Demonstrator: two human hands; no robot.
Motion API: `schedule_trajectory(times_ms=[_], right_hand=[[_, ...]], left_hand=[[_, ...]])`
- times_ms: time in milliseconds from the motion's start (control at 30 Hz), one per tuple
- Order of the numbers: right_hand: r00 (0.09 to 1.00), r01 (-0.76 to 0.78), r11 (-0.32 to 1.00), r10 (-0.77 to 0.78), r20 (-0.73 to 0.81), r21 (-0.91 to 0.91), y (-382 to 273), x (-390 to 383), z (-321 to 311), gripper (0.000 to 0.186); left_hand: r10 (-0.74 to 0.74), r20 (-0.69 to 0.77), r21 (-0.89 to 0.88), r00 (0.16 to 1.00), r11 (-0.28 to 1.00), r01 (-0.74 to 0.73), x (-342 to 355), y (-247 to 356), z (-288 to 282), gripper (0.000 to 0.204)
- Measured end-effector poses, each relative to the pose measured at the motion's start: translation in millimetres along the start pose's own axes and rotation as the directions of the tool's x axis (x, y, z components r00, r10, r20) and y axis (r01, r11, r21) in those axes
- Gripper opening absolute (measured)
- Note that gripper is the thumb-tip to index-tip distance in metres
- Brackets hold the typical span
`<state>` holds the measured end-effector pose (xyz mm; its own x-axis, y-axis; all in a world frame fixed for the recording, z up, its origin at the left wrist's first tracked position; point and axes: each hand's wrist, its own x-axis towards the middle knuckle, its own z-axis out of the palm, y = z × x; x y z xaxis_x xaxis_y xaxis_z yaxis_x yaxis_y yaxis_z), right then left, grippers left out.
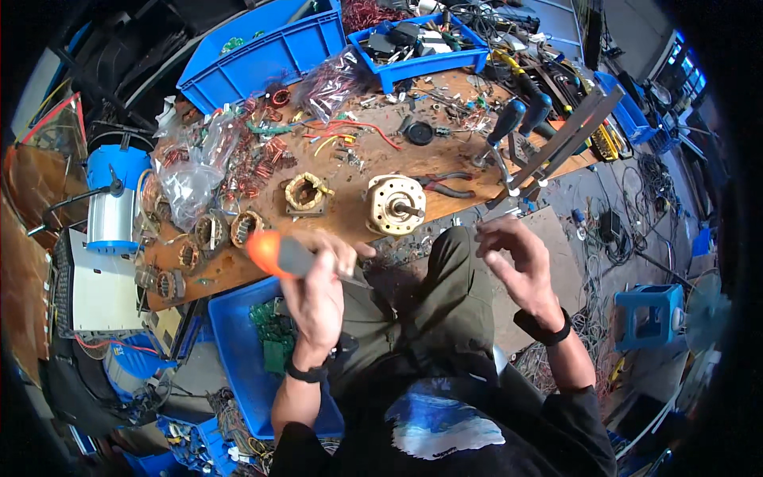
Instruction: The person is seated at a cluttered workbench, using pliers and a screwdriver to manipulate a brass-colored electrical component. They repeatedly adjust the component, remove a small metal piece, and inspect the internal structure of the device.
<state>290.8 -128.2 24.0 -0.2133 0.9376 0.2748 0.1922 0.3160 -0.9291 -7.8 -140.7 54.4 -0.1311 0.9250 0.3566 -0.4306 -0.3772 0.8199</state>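
The worktop (346, 219) is littered with wire and small parts behind and to the left of the motor (391, 208), so keep that scrap from getting under it. The motor stands at the worktop's near edge, shaft outward; it would likely sit steadier slightly further in. Your right hand (520, 266) is to the right of the motor and apart from it, fingers loosely curled and apparently free; it seems well placed to brace the housing. Your left hand (318, 294), left of the motor and on your side of it, grasps an orange-and-grey handled tool (274, 254); line it up squarely before applying any force. Mind the pliers (451, 190) just behind the motor's right side.

Your left forearm covers part of the blue tub (221, 342), which lies below and left of the motor. The motor's underside is out of sight. Your left fingers are partly hidden. The tool is blurred, so you cannot tell its tip, though it may be a screwdriver.
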Motion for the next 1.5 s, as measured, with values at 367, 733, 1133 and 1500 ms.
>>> schedule_trajectory(times_ms=[367,733,1133,1500], right_hand=[[0.995,-0.044,0.995,0.052,-0.089,0.091,20.1,11.8,8.0,0.025],[0.997,0.008,0.992,0.002,-0.079,0.125,32.6,47.2,18.2,0.022],[0.992,-0.03,0.996,0.039,-0.117,0.081,71.3,36.5,6.7,0.021],[0.996,0.025,0.999,-0.023,-0.092,0.02,78.0,30.8,4.2,0.022]], left_hand=[[0.016,-0.211,-0.156,0.977,0.986,-0.05,95.7,-14.2,28.2,0.056],[0.147,-0.048,0.13,0.988,0.982,-0.14,107.8,-31.6,58.1,0.051],[0.124,-0.195,0.196,0.973,0.977,-0.085,106.0,-43.1,66.7,0.048],[0.059,0.08,0.264,0.995,0.961,-0.078,98.8,-49.0,64.5,0.049]])
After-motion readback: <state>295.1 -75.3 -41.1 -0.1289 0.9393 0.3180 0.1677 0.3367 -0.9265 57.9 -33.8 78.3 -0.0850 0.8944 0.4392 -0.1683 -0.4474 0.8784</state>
